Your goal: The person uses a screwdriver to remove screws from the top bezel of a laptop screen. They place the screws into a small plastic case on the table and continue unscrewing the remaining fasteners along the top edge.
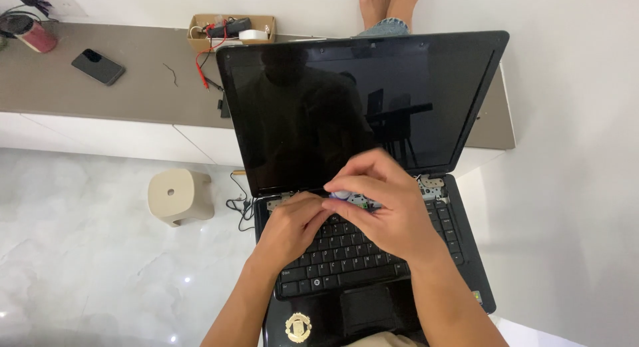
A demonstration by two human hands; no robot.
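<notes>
One black laptop (373,187) lies open at centre, screen dark, a round crest sticker at its 7 o'clock corner. Two hands work at the hinge strip, at 12 o'clock of the keyboard. The left hand (293,227) presses curled fingers on the keys, holding nothing. The right hand (386,207) pinches a small pale tool (341,195), mostly hidden. One stool (178,195) at 9 o'clock, one phone (98,66) at 10.

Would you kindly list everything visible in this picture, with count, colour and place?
laptop: one, black, open on the person's lap
small part: one, pale, at the top edge of the keyboard, under the fingers
stool: one, beige, on the floor at left
phone: one, dark, on the grey ledge
cardboard box: one, brown, on the ledge, holding wires and tape
cup: one, pink, far left of the ledge
bare feet: two, top edge
left hand: on the keyboard
right hand: fingers on the small part
</notes>
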